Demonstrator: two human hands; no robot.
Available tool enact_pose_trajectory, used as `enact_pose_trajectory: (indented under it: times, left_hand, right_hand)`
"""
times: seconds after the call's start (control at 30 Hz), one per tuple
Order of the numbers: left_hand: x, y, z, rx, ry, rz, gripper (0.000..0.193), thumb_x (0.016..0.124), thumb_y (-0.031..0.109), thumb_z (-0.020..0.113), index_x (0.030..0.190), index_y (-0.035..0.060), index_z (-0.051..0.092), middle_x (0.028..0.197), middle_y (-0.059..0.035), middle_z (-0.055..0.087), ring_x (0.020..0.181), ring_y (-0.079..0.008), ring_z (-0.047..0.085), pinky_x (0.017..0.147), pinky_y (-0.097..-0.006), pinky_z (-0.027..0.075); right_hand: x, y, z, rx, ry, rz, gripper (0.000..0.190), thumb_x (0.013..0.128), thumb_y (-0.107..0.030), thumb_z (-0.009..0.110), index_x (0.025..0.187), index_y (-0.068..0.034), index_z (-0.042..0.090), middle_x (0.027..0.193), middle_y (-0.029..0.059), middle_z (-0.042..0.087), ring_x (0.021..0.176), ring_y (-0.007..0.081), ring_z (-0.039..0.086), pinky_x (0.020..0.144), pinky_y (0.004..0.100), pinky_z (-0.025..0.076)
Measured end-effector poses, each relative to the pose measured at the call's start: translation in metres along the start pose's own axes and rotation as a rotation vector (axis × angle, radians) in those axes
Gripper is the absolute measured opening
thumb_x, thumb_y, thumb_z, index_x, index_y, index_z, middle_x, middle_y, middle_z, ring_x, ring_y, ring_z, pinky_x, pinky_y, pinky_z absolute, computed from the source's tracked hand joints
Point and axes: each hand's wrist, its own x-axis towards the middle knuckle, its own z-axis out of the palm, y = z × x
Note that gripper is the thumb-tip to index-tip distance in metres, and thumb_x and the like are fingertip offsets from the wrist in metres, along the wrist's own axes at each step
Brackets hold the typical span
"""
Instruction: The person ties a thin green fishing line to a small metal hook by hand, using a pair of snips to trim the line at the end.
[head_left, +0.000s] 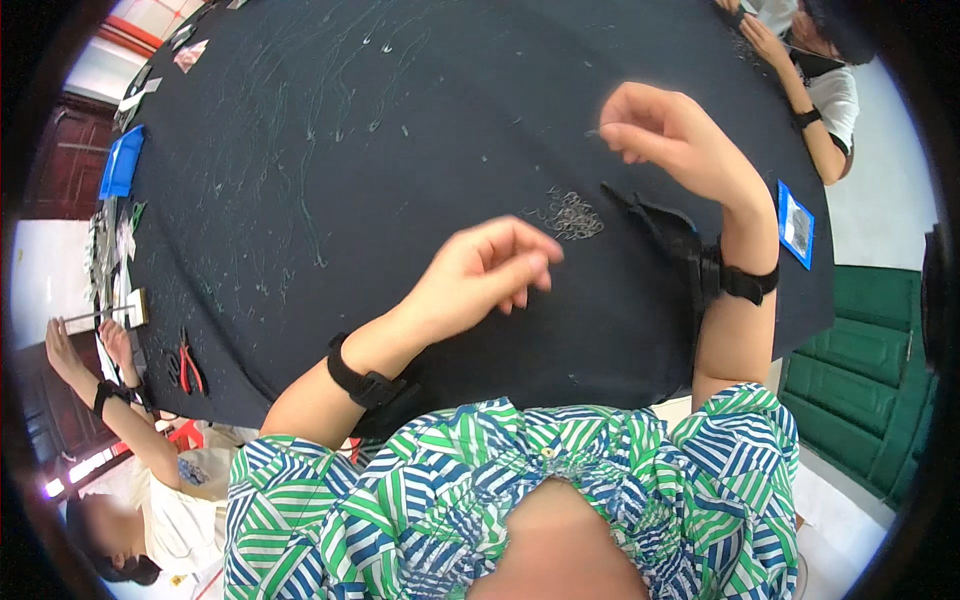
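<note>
My left hand (495, 270) hovers over the black cloth, thumb and fingertips close together; whether something thin is between them cannot be told. Farther up on the right, my right hand (667, 135) pinches a tiny pale piece (592, 133) between thumb and forefinger. Between the hands lies a loose pile of small bent metal pieces, hook-like (574, 216). Thin dark-green lines (307, 187) with small knotted or hooked ends spread over the cloth to the left. A black strap-like object (660, 217) lies below my right hand.
The black cloth (450, 172) covers a large table. Red-handled pliers (187, 367), black scissors (172, 367) and a blue tray (121, 163) are at left. A blue-edged packet (795, 225) lies at right. One person (180, 525) sits lower left, another (832, 97) upper right.
</note>
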Motion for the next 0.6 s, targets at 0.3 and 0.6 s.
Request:
enact_pose_trajectory:
  times: [0.3,0.6]
  left_hand:
    - [0.0,0.009,-0.002,-0.095,0.322,0.365,0.026,0.091,0.01,0.066,0.114,0.0033,0.057,0.095,-0.0021,0.064,0.075,-0.0049,0.057,0.061,-0.0196,0.047]
    - [0.003,0.002,-0.003,-0.054,0.329,0.31,0.016,0.09,0.013,0.07,0.102,0.0049,0.062,0.087,0.0005,0.063,0.073,-0.0041,0.056,0.06,-0.0184,0.045]
  right_hand:
    - [-0.009,-0.028,0.073,0.566,-0.11,0.091,0.02,0.094,-0.024,0.062,0.097,-0.005,0.061,0.081,-0.0024,0.06,0.067,0.0037,0.053,0.058,0.0177,0.043]
    - [-0.017,-0.018,0.087,0.711,-0.091,0.152,0.018,0.095,-0.023,0.061,0.094,-0.006,0.061,0.076,-0.0031,0.058,0.065,0.0036,0.053,0.058,0.0182,0.041]
